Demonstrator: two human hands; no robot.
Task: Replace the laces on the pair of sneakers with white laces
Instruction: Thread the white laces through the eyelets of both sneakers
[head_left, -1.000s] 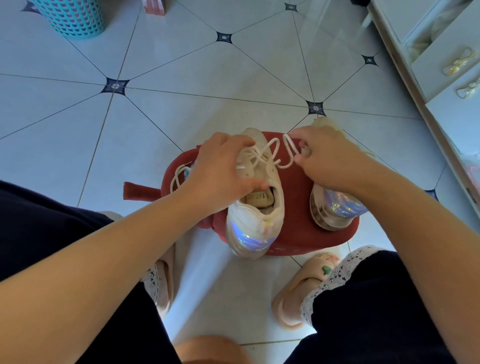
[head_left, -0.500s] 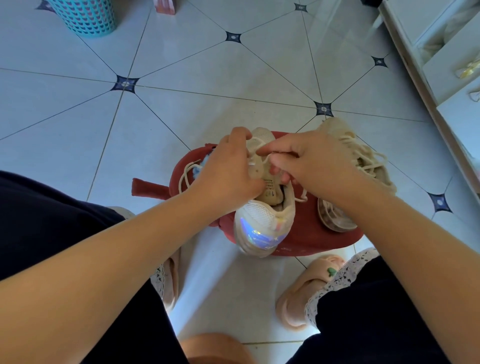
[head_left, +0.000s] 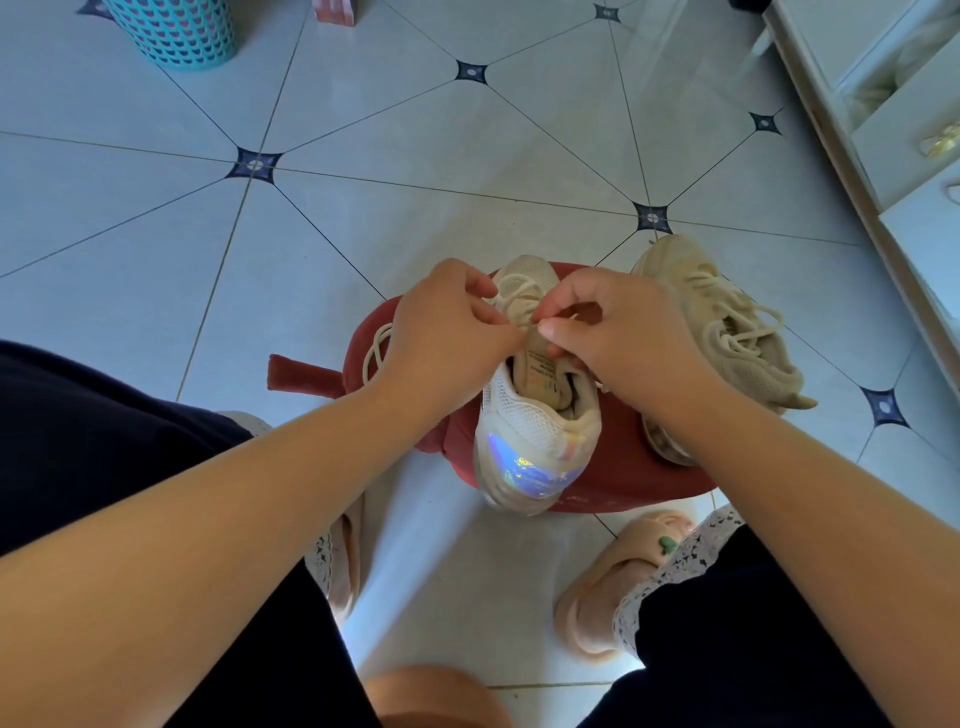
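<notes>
Evidently the work is at the lacing of the first sneaker (head_left: 535, 431), which stands heel toward the person on a red stool (head_left: 623, 483). Over its tongue the left hand (head_left: 447, 338) and right hand (head_left: 623, 343) meet, and the fingers (head_left: 551, 328) of both pinch the cream lace (head_left: 519, 293) at the upper eyelets; whether it is going out or in I cannot tell. Next, I judge, comes a steady pull through one eyelet without snagging the tongue. A loose loop of lace (head_left: 375, 349) trails beside the left wrist. The second sneaker (head_left: 727, 332) lies on its side just beside the right hand, laced, and may crowd it. A teal basket (head_left: 171, 31) stands well apart on the floor (head_left: 363, 156).
</notes>
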